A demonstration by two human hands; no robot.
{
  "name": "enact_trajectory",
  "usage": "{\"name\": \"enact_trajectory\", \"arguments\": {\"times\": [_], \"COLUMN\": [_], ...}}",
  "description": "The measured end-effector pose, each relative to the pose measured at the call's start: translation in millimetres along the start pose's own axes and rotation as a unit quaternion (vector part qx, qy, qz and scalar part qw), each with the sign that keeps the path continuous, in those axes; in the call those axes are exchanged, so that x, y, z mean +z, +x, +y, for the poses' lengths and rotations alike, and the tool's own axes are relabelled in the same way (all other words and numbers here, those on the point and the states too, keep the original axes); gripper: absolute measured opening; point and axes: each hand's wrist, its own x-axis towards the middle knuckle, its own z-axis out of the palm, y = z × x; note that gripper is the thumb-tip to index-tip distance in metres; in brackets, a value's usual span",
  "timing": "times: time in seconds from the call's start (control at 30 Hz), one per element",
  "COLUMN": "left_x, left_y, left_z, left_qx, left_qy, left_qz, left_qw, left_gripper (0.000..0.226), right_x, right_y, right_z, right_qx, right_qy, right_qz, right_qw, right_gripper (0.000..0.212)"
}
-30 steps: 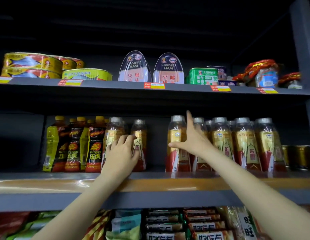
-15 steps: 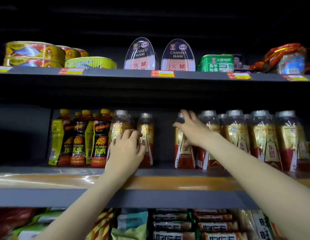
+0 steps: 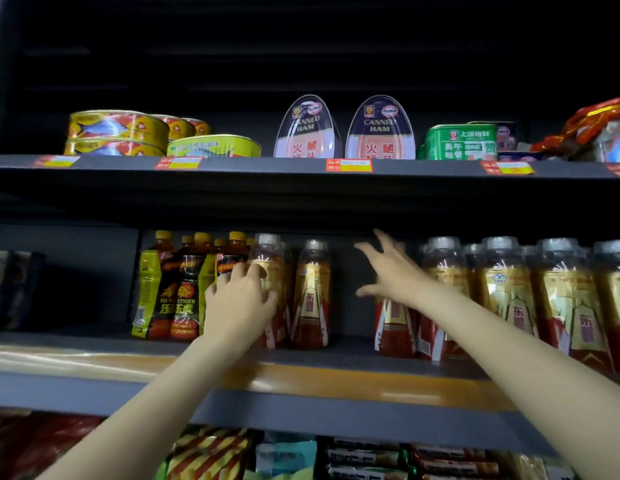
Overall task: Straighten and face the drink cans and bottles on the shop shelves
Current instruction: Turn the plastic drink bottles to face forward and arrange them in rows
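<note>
Right hand (image 3: 395, 275) has opened; left hand (image 3: 241, 303) grips one bottle (image 3: 268, 268).

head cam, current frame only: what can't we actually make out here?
- Bottle behind the right hand: head view, its cap and upper label are covered by the hand, so facing is unknown.
- Bottle under the left hand: lower label hidden by the hand.
- Price tags on the top shelf edge: print blurred, unreadable.
- Red packets at top right: cut off by the frame edge.
- Bottom shelf goods: cropped by the bottom edge.

"CANNED HAM" on two ham tins (image 3: 379, 128), "HI-TIGER" on dark bottles (image 3: 183, 289)
</note>
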Motion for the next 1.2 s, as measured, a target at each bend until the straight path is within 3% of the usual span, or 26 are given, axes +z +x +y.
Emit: {"name": "enact_trajectory", "arguments": {"times": [0.1, 0.27, 0.47, 0.73, 0.8, 0.9, 1.0, 1.07, 1.2], "left_x": [5.9, 17.2, 18.4, 3.2, -7.7, -24.5, -34.5, -40.0, -59.4], "left_y": [-2.9, -4.6, -1.0, -7.8, -9.8, -16.6, -25.9, -33.0, -44.2], "left_z": [-12.6, -15.9, -17.4, -14.1, -12.1, -8.9, -12.8, -16.4, -15.0], "left_qx": [-0.02, -0.001, 0.014, 0.042, 0.067, 0.108, 0.126, 0.156, 0.168], "left_qy": [-0.011, -0.024, -0.061, -0.127, -0.194, -0.276, -0.339, -0.364, -0.458], "left_qz": [0.014, 0.058, 0.041, 0.011, 0.0, -0.037, -0.16, -0.213, -0.247], "left_qw": [1.0, 0.998, 0.997, 0.991, 0.979, 0.954, 0.919, 0.893, 0.837], "left_gripper": [0.038, 0.034, 0.037, 0.033, 0.029, 0.033, 0.049, 0.055, 0.049], "right_x": [12.3, 55.9, 57.4, -14.9, -29.8, -43.3, -60.4, -70.9, -73.7], "right_y": [21.2, 60.4, 56.3, -25.2, -45.5, -70.5, -91.9, -102.3, -112.8], "right_z": [-22.7, -54.9, -56.2, -65.8, -74.1, -84.2, -94.6, -102.4, -114.0], "right_qx": [0.0, 0.059, 0.087, 0.042, 0.054, 0.077, 0.084, 0.084, 0.106], "right_qy": [0.159, 0.308, 0.334, 0.304, 0.304, 0.322, 0.375, 0.432, 0.509], "right_qz": [-0.028, -0.035, -0.007, 0.014, 0.038, 0.134, 0.215, 0.232, 0.244], "right_qw": [0.987, 0.949, 0.938, 0.952, 0.95, 0.934, 0.898, 0.867, 0.819], "right_gripper": [0.095, 0.117, 0.124, 0.113, 0.11, 0.107, 0.103, 0.101, 0.092]}}
